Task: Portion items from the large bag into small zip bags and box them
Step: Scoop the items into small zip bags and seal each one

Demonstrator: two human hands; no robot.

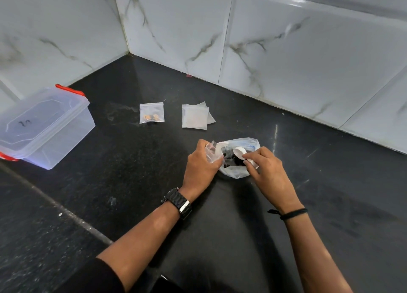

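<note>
While my left hand (199, 164) pinches a small zip bag (211, 153) open beside the large bag (239, 158) on the counter (141, 182), my right hand (267, 171) grips a white spoon (240, 153) over its dark contents, apparently scooping a portion for short transfer.

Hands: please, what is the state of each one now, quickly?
Left hand: closed, holding a small zip bag at the big bag.
Right hand: closed, holding a white spoon over the big bag.

two hands (201, 162), one box (44, 125), one spoon (240, 153)
</note>
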